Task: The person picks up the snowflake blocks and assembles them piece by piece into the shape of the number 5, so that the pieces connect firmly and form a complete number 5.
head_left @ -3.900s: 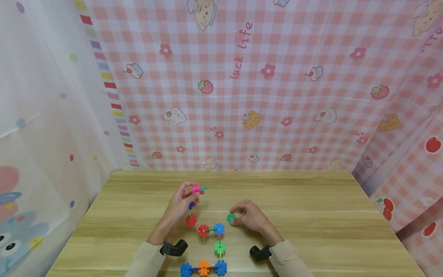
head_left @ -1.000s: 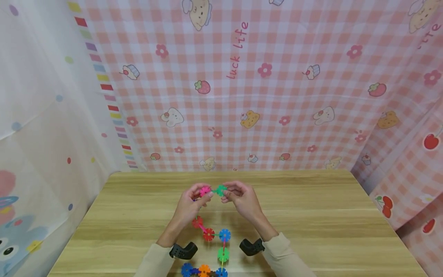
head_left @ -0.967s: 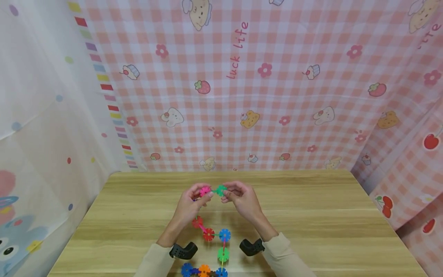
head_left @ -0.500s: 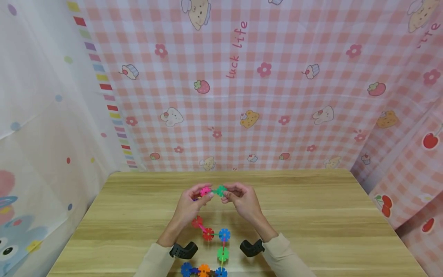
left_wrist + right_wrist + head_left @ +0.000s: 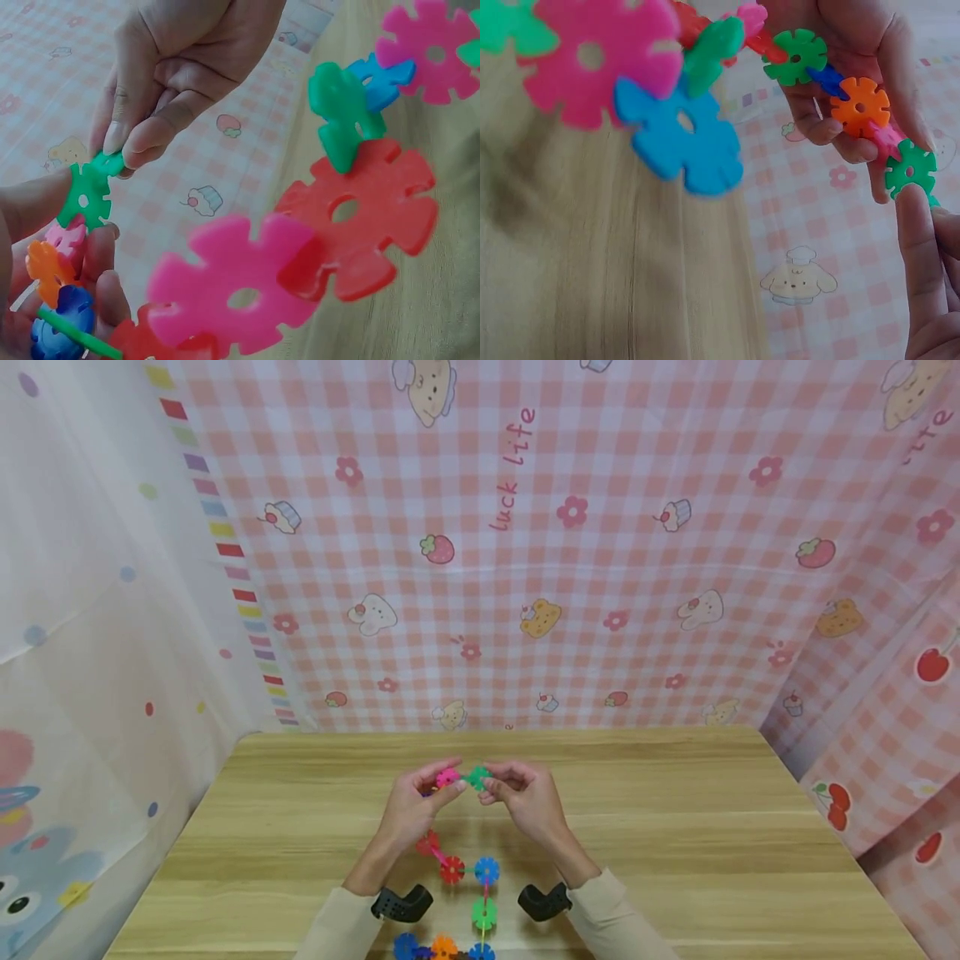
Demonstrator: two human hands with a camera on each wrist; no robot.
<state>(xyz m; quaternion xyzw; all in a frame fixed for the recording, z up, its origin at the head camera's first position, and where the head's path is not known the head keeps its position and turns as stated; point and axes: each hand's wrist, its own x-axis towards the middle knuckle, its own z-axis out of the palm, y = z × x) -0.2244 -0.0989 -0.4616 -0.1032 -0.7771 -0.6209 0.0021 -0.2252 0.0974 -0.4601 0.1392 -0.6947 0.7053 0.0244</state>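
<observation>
In the head view my left hand (image 5: 411,808) holds the upper end of a chain of notched plastic snowflake discs, near a pink disc (image 5: 447,777). My right hand (image 5: 531,799) pinches a green snowflake disc (image 5: 478,778) at that end. Seen from the left wrist, this green disc (image 5: 110,163) meets another green disc (image 5: 85,196) edge to edge; how deep their slots engage is hidden by fingers. Pink, orange (image 5: 860,107) and blue discs lie along my left fingers. Lower down, the chain runs through red (image 5: 452,870), light blue (image 5: 487,871) and bright green (image 5: 484,912) discs.
The chain's near part, with an orange disc (image 5: 443,947) and blue ones, reaches the bottom edge of the head view. Beneath it is a wooden table (image 5: 675,827). A checked pink curtain (image 5: 637,577) hangs behind. Each wrist wears a black camera mount (image 5: 402,903).
Since the oldest frame, my right hand has carried the green disc up and left to the chain's end, and my left hand has shifted right. Over the last half second both hands barely move.
</observation>
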